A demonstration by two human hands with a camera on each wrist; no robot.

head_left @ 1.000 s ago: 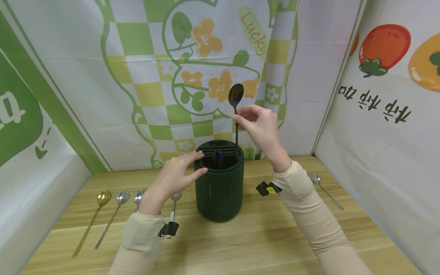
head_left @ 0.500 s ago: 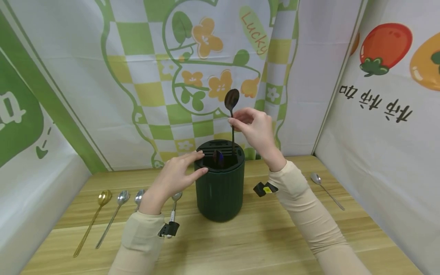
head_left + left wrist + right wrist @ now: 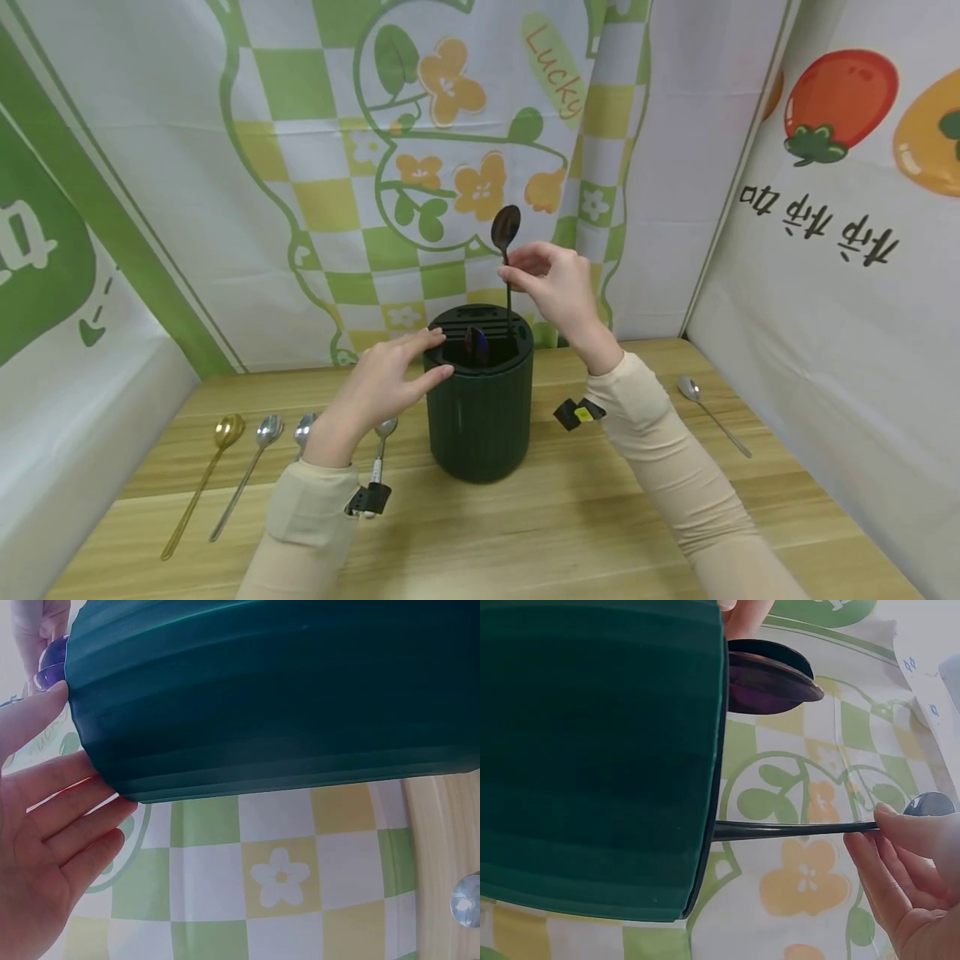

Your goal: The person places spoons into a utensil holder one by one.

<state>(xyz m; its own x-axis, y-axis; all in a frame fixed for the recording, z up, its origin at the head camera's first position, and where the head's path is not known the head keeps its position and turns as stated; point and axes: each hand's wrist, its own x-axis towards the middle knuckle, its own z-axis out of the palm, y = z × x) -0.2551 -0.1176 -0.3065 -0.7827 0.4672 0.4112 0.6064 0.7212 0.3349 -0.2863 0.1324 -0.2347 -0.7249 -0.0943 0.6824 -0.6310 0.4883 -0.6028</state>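
Right hand (image 3: pixel 558 287) pinches dark spoon (image 3: pixel 506 228) just under its bowl; handle end apparently inside green holder (image 3: pixel 478 429), depth hidden. Left hand (image 3: pixel 378 387) unclenched at rim. Spoon likely light, stiff, slick; hold upper handle.

I see a dark green canister (image 3: pixel 480 429) with vertical ribbing and a black top (image 3: pixel 476 313). The held spoon (image 3: pixel 506 227) is black; the spoon heads (image 3: pixel 771 688) inside gleam purple. On the yellowish, wood-grained bench (image 3: pixel 540 533) lie a gold spoon (image 3: pixel 228 430) and silver spoons (image 3: pixel 269 430). Green-and-yellow checks and orange flowers pattern the white backdrop (image 3: pixel 326 204).
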